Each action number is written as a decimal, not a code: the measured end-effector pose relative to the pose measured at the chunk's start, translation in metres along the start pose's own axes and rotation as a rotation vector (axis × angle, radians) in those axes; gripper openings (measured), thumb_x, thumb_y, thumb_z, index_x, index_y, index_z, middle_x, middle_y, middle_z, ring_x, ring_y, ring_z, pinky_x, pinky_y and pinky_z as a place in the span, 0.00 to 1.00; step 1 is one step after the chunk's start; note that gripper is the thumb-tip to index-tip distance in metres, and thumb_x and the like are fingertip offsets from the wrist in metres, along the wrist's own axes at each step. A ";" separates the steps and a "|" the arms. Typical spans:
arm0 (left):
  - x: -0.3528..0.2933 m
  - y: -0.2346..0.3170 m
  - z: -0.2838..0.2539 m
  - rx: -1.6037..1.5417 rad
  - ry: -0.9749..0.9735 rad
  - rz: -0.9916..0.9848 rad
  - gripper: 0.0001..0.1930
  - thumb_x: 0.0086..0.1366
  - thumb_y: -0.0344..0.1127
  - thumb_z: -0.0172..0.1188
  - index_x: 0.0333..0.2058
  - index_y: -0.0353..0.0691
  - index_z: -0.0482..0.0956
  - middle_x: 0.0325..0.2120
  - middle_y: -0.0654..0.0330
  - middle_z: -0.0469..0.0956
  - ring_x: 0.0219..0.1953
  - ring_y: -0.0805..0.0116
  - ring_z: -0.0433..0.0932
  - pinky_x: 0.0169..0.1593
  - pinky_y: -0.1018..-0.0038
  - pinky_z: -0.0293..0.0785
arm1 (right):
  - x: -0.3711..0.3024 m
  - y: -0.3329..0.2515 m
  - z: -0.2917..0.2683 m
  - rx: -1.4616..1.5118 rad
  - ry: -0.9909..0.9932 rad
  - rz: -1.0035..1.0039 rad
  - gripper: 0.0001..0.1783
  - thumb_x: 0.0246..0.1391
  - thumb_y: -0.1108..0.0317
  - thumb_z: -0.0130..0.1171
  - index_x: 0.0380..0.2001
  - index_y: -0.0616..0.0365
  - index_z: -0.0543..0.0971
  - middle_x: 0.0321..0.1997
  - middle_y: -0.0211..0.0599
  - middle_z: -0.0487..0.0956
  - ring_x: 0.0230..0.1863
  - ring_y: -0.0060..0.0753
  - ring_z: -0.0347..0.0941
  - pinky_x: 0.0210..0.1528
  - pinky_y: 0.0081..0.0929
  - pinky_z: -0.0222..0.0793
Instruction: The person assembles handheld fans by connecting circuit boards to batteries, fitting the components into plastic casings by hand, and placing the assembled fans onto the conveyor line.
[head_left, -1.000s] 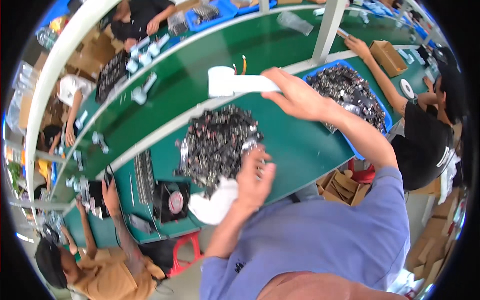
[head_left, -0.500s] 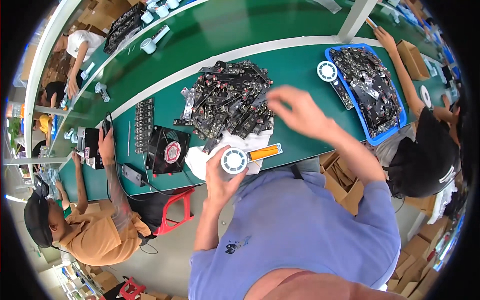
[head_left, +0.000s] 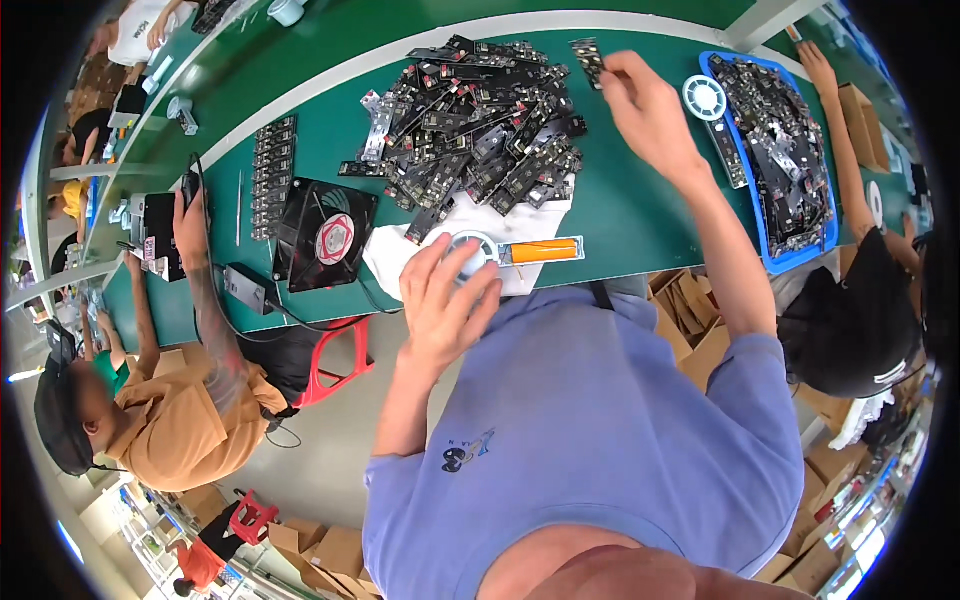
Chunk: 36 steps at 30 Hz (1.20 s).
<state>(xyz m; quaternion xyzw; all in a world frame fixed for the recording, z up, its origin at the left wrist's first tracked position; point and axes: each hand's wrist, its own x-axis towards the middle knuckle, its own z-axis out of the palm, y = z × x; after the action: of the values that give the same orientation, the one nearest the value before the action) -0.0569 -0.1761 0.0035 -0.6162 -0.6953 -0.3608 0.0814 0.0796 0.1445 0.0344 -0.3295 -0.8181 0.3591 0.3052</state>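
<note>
Circuit board (head_left: pixel 584 60) is pinched in the right hand (head_left: pixel 650 112), fingers (head_left: pixel 628 64) basically closed on it; left hand (head_left: pixel 440 297) has fingers kinda half-spread over some round-headed white gadget (head_left: pixel 535 251).

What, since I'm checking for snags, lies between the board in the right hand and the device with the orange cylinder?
The right side of the board pile lies along the line from the circuit board in the right hand to the device at the left hand, with white cloth nearer the device. The board's height is unclear.
</note>
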 end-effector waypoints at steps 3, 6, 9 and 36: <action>0.012 0.003 0.006 -0.004 -0.027 0.098 0.23 0.52 0.28 0.78 0.48 0.47 0.87 0.51 0.64 0.84 0.59 0.55 0.78 0.68 0.56 0.65 | -0.029 -0.006 -0.023 0.127 -0.109 0.141 0.11 0.70 0.68 0.57 0.46 0.66 0.81 0.34 0.41 0.83 0.34 0.28 0.77 0.40 0.28 0.74; 0.017 0.001 0.006 0.005 -0.074 0.094 0.21 0.54 0.28 0.77 0.48 0.48 0.87 0.49 0.65 0.86 0.61 0.56 0.78 0.70 0.57 0.64 | -0.054 -0.012 -0.038 0.154 -0.182 0.153 0.12 0.70 0.68 0.58 0.49 0.66 0.80 0.34 0.34 0.83 0.34 0.20 0.74 0.39 0.24 0.72; 0.026 0.009 0.002 -0.018 -0.151 0.101 0.20 0.54 0.28 0.76 0.47 0.49 0.88 0.48 0.68 0.86 0.62 0.56 0.77 0.72 0.54 0.60 | -0.069 -0.011 -0.047 0.216 -0.217 0.202 0.10 0.69 0.70 0.59 0.47 0.66 0.81 0.35 0.34 0.82 0.34 0.21 0.75 0.38 0.23 0.72; 0.045 0.025 0.020 -0.212 -0.111 -0.209 0.12 0.65 0.27 0.70 0.47 0.40 0.87 0.36 0.66 0.87 0.52 0.64 0.82 0.75 0.54 0.53 | -0.099 -0.048 -0.017 0.343 -0.334 0.105 0.22 0.73 0.77 0.47 0.67 0.63 0.73 0.47 0.39 0.82 0.42 0.23 0.78 0.49 0.26 0.75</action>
<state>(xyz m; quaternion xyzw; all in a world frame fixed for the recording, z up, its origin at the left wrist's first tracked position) -0.0380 -0.1292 0.0241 -0.5647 -0.7169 -0.4043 -0.0605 0.1358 0.0505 0.0560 -0.2511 -0.7659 0.5579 0.1979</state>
